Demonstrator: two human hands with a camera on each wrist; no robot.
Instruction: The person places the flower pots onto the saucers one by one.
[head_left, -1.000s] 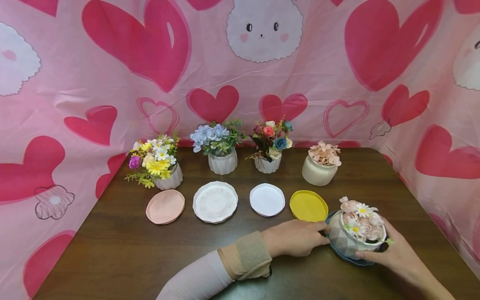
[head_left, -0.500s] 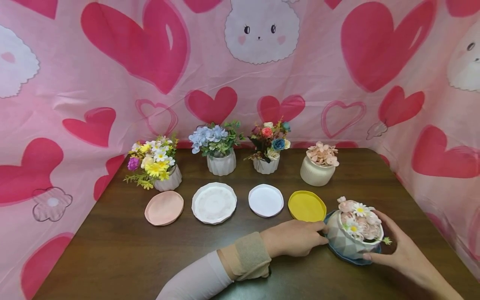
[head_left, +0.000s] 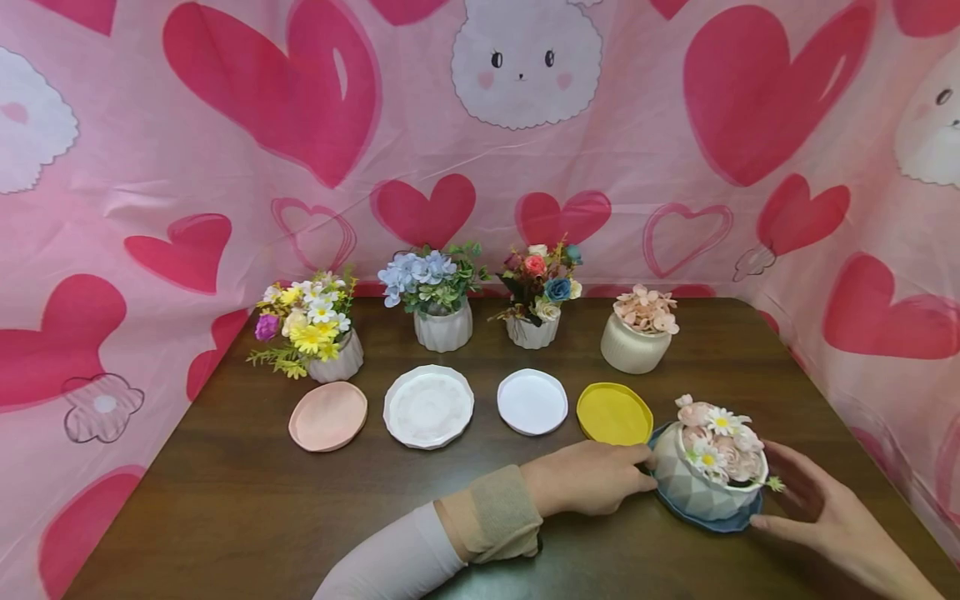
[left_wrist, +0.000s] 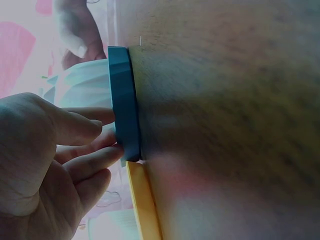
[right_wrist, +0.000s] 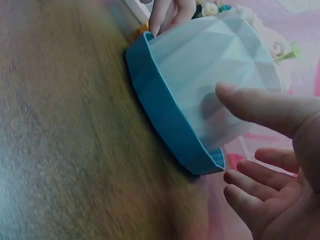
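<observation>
A white faceted pot [head_left: 701, 482] of pale pink flowers and daisies [head_left: 723, 442] stands upright in a blue saucer [head_left: 705, 521] at the table's right. My left hand [head_left: 588, 477] reaches across to the saucer's left side; in the left wrist view its fingertips touch the blue rim [left_wrist: 124, 105], with the thumb apart from it. My right hand [head_left: 832, 508] is just right of the pot, fingers spread and relaxed, holding nothing. In the right wrist view its thumb [right_wrist: 265, 107] appears in front of the pot wall; contact there cannot be made out.
Left of the blue saucer lie a yellow saucer [head_left: 615, 412], close against it, a small white one [head_left: 532, 402], a larger white one [head_left: 428, 407] and a pink one [head_left: 328, 417]. Several potted flowers, including a cream pot [head_left: 634, 346], line the back before a pink cloth [head_left: 315, 225].
My right hand has let go of the flower pot and drawn a little to the right. The pot stays in the blue saucer. My left hand holds its place at the rim.
</observation>
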